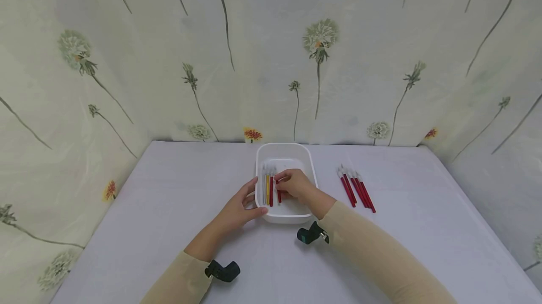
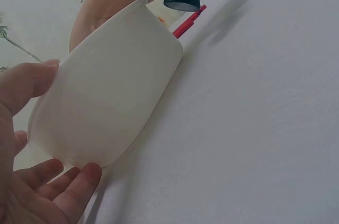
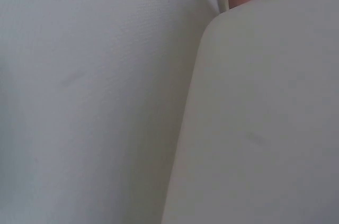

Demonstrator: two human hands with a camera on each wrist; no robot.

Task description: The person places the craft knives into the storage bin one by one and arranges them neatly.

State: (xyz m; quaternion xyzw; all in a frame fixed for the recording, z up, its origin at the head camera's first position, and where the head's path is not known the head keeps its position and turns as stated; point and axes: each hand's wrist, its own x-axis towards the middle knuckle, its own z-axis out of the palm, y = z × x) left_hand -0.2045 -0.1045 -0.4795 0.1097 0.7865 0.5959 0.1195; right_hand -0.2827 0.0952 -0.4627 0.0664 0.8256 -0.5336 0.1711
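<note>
A white rectangular tub (image 1: 286, 219) stands on the table, its plain outer wall (image 2: 114, 83) filling much of the left wrist view. My left hand (image 1: 240, 207) rests against the tub's left side, fingers spread along the wall and thumb at the near corner. Inside the tub, my right hand (image 1: 295, 184) pinches a slim red pen-like stick (image 1: 279, 196); the fingers cover its upper part. Just left of it lie several similar sticks side by side, including a yellow one (image 1: 267, 191) and a red one (image 1: 271, 192), with pale tops pointing away.
Right of the tub, several red sticks (image 1: 360, 188) with whitish pointed tops lie in a loose fan on the white-covered table (image 1: 423, 247). A curtain with dandelion prints (image 1: 271, 59) hangs behind and at both sides. Dark wrist cameras (image 1: 222, 271) sit on both cuffs.
</note>
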